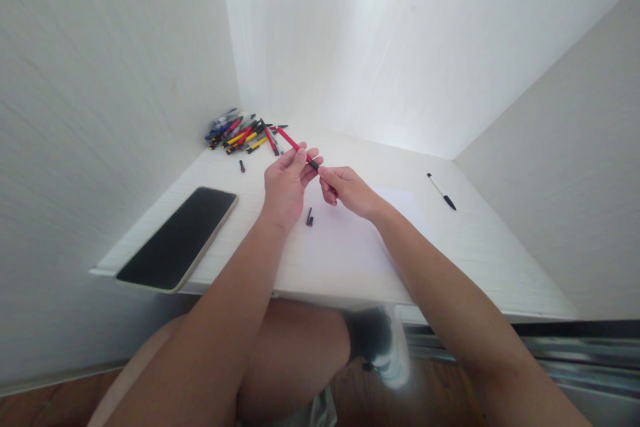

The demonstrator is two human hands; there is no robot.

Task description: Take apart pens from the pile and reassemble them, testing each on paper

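Head view: looking down at a white desk (480, 247). Gripping a red pen (289, 139) in the left hand (286, 183), with the thumb on it and the other fingers a bit spread. Pinching the dark end of that same pen with the right hand (350, 191), with the fingers curled in. So, busy with this one pen, up over the desk between both hands, and probably only partway through with it. Cannot tell about pulling or pushing at that dark end.

Just below the hands, see a small dark piece (310, 218), maybe a cap, by the edge of the white paper (350, 247). To the left of the left hand, see another dark bit (242, 166). Perhaps taken off already, but hard to be sure.

Well to the right of the right hand, see a white pen (440, 189) with black ends, lying alone. Cannot tell about finished or just set aside. Past the left hand, see a big pile of pens (245, 133), lying loose and out of both hands, so seemingly plenty left. Nearer, left of the left arm, see a phone (177, 240).
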